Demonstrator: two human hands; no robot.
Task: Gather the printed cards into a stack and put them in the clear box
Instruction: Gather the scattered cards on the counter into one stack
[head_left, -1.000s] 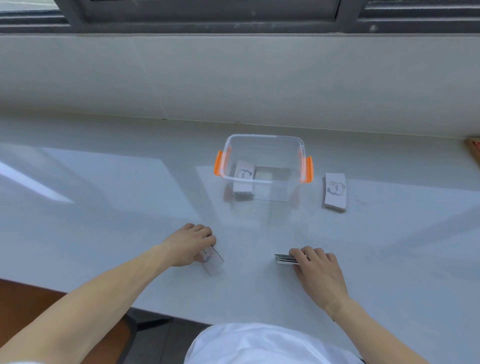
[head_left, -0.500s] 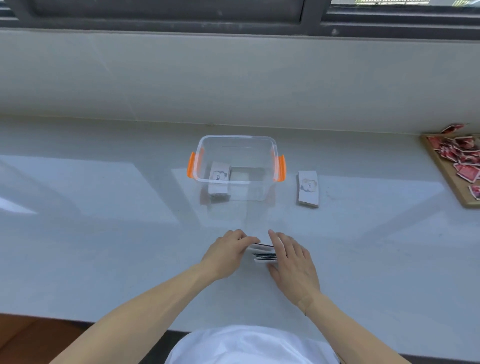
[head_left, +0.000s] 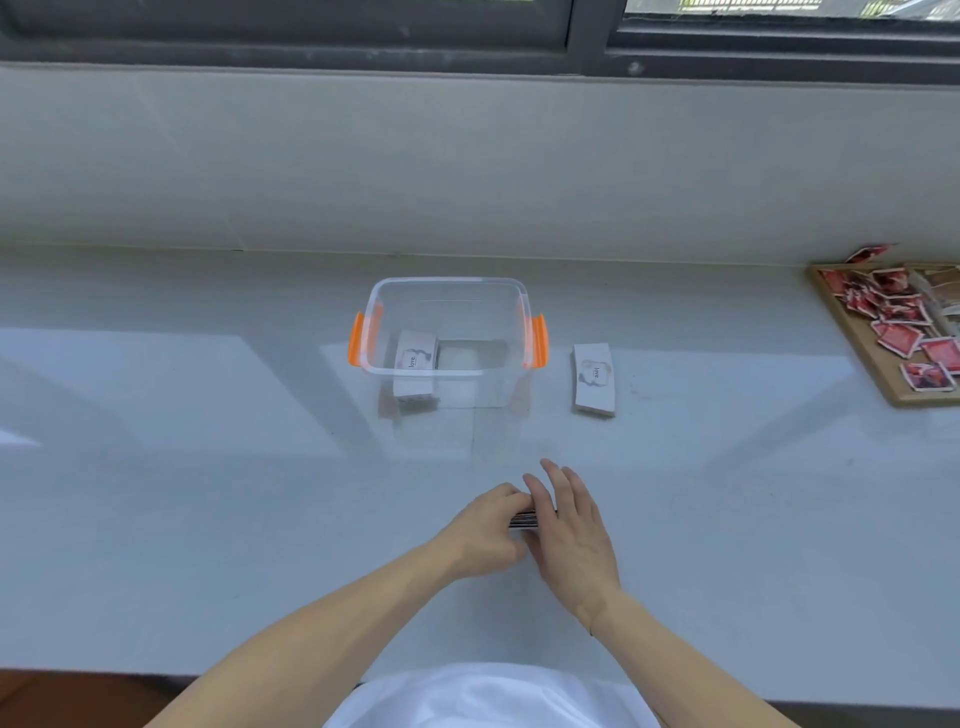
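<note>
**Two bundles pressed into one stack**

A second ago each hand lay on its own bundle, apart on the table (head_left: 182, 467). Now the left hand (head_left: 485, 530) and right hand (head_left: 569, 525) have closed in from either side, clasping one stack of cards (head_left: 522, 518) — apparently squared, though mostly hidden. Beyond, the clear box (head_left: 447, 283) holds one stack already; another stack (head_left: 595, 379) waits just right of it.

We look down on a pale, glossy worktop (head_left: 156, 467) streaked with soft daylight. Behind it rises a light tiled wall (head_left: 363, 166), topped by a dark window frame (head_left: 587, 36). At the far right lies a wooden board (head_left: 857, 353) strewn with red packets (head_left: 893, 317).
</note>
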